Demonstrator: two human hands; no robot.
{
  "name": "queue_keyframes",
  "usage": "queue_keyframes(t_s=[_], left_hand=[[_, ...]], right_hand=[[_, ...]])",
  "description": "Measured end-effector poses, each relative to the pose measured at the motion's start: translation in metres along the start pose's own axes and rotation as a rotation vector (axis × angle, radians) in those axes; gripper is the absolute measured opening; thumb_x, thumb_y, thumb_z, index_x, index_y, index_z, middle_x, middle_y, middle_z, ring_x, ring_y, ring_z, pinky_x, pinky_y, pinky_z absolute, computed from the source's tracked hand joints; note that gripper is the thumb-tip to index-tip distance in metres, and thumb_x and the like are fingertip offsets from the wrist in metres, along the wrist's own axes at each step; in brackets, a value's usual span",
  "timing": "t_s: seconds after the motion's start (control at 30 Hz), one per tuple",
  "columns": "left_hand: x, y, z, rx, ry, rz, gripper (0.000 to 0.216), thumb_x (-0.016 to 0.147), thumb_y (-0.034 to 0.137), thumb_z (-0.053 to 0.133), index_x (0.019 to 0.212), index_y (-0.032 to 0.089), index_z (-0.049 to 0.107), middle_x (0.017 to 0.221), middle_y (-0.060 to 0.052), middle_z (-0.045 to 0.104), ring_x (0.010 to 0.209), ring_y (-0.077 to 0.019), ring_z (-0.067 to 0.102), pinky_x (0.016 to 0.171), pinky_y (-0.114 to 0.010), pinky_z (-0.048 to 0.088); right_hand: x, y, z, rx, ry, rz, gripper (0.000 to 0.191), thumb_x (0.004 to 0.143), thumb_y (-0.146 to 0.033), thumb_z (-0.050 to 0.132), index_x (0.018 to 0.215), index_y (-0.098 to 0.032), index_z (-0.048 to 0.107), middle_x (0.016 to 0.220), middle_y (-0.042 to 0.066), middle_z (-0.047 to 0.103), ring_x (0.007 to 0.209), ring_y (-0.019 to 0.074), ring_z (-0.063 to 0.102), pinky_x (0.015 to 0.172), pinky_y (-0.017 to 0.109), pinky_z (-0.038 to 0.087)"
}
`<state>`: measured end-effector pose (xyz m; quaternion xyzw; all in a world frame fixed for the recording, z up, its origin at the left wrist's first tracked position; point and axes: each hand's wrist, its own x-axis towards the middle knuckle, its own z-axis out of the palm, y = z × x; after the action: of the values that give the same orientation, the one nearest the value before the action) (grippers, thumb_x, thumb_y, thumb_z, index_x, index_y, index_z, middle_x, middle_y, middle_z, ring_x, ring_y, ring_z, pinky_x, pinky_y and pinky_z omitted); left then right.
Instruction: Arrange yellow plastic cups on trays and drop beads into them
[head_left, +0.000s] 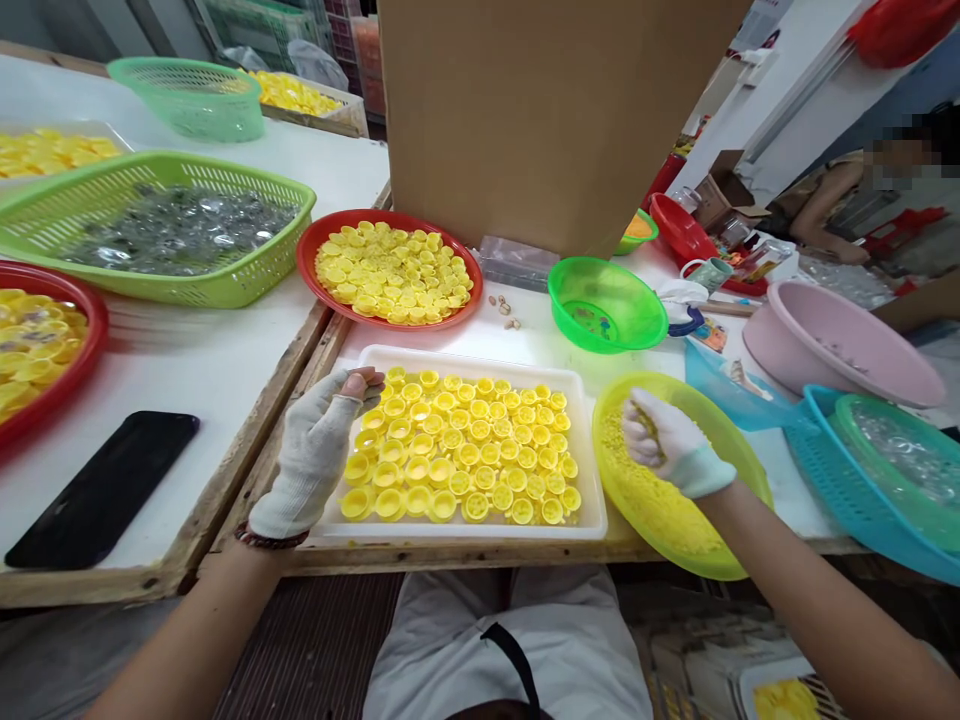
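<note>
My left hand (319, 440), in a white glove with bare fingertips, is raised at the left edge of a white tray (480, 531). Its thumb and fingers are pinched together; whether anything is between them is hidden. Rows of small yellow cups (418, 470) fill the tray; many on the right hold little yellow bits, while those on the left look hollow. Above a yellow basin (739, 455) of yellow granules (667, 520), my gloved right hand (667, 440) is closed in a fist. Something yellowish shows inside the curled fingers, too covered to make out.
Behind the tray stand a red tray (309, 275) heaped with yellow cups, a green bowl (607, 310) and a tall cardboard box (540, 120). A black phone (105, 490) and green basket (255, 285) lie left. Blue basket (832, 465) and pink basin (840, 340) stand right. Another person sits far right.
</note>
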<state>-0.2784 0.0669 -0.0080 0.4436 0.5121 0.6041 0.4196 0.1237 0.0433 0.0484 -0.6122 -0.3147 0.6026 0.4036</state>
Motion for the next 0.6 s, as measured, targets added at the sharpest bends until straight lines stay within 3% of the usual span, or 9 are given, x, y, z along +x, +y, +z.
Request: queue_keyframes(t_s=[0.17,0.3,0.4,0.6], left_hand=[[0.001,0.006,0.009,-0.015,0.010,0.047,0.034,0.091,0.048,0.064,0.111,0.022,0.074,0.113,-0.006,0.075,0.107,-0.0227,0.070,0.103,-0.041,0.055],[-0.010,0.004,-0.009,0.206,0.033,0.090,0.038,0.092,0.050,0.061,0.114,0.023,0.073,0.113,-0.006,0.075,0.106,-0.0240,0.069,0.100,-0.039,0.054],[-0.024,0.004,-0.026,0.418,0.048,0.122,0.041,0.093,0.053,0.057,0.118,0.023,0.072,0.117,-0.006,0.074,0.109,-0.0258,0.067,0.099,-0.039,0.051],[-0.037,0.001,-0.060,0.634,0.168,0.210,0.044,0.094,0.054,0.053,0.122,0.024,0.070,0.119,-0.005,0.074,0.110,-0.0284,0.067,0.102,-0.042,0.048]], right_hand=[[0.025,-0.005,0.122,0.136,-0.288,0.045,0.050,0.077,-0.061,0.072,0.071,-0.022,0.042,0.053,-0.010,0.037,0.037,0.0027,0.021,0.037,0.018,0.011],[0.052,0.006,0.206,0.252,-0.303,-0.077,0.051,0.077,-0.063,0.072,0.073,-0.021,0.044,0.054,-0.008,0.043,0.038,0.0032,0.029,0.036,0.016,0.017],[0.071,0.013,0.240,0.284,-0.274,-0.151,0.047,0.080,-0.061,0.070,0.073,-0.021,0.045,0.054,-0.008,0.046,0.038,0.0040,0.032,0.036,0.017,0.020],[0.095,0.021,0.269,0.272,-0.286,-0.212,0.038,0.086,-0.055,0.064,0.074,-0.022,0.047,0.056,-0.007,0.048,0.038,0.0057,0.036,0.034,0.019,0.024]])
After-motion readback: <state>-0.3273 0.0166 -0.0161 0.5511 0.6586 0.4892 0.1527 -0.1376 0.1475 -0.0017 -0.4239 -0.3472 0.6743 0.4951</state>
